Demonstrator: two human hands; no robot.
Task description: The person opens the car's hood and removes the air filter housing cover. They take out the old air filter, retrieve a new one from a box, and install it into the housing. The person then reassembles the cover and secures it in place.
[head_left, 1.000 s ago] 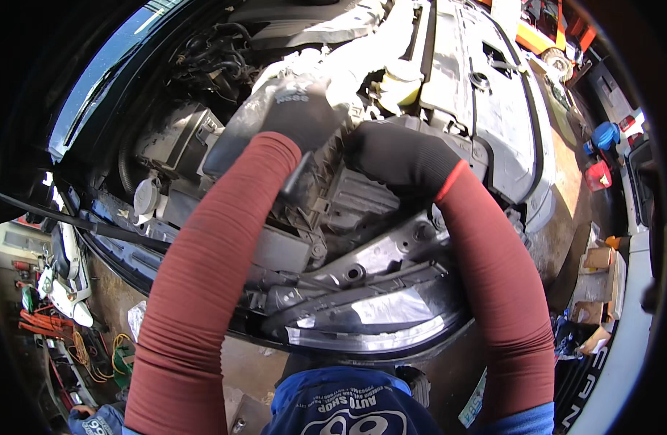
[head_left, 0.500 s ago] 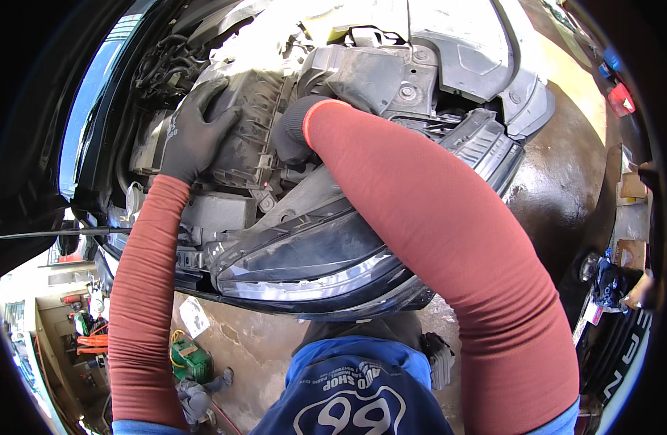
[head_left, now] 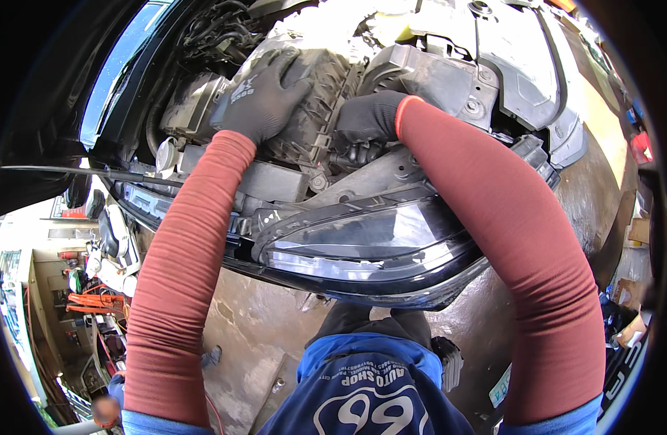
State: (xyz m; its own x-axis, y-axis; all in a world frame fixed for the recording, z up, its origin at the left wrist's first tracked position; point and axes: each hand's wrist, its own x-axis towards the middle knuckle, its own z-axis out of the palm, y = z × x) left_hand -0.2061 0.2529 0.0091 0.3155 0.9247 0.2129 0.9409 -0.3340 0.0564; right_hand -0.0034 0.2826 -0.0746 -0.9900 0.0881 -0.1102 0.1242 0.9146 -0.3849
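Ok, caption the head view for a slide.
Gloved left hand spread on a ribbed housing, gloved right hand beside it, behind a car's headlight.

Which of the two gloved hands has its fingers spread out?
The left hand, splayed on top of the ribbed air filter housing; the right hand is curled down beside it, fingertips hidden.

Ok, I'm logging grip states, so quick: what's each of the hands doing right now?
Left hand: open, fingers spread on the ribbed dark housing.
Right hand: fingers mostly hidden; cannot tell if it holds anything.
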